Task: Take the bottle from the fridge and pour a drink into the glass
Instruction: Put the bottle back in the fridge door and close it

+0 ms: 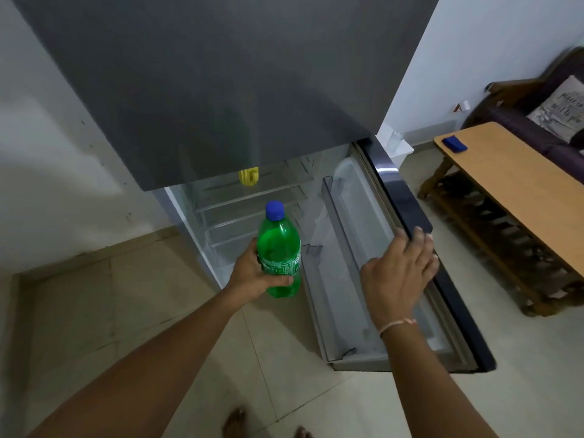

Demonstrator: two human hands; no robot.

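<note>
My left hand (pixel 252 273) grips a green plastic bottle (pixel 279 245) with a blue cap, held upright in front of the open lower part of the grey fridge (pixel 221 90). My right hand (pixel 401 273) rests with spread fingers on the top edge of the open fridge door (pixel 407 213), which swings out to the right. The door's inner shelves (pixel 335 222) look empty. A small yellow object (pixel 249 177) sits on a glass shelf inside. No glass is in view.
A long wooden table (pixel 512 184) with a lower slatted shelf stands to the right, a blue object (pixel 454 143) on its far end. A dark sofa with a printed cushion (pixel 559 109) is behind it. Tiled floor (pixel 126 311) lies below; my bare feet show at the bottom.
</note>
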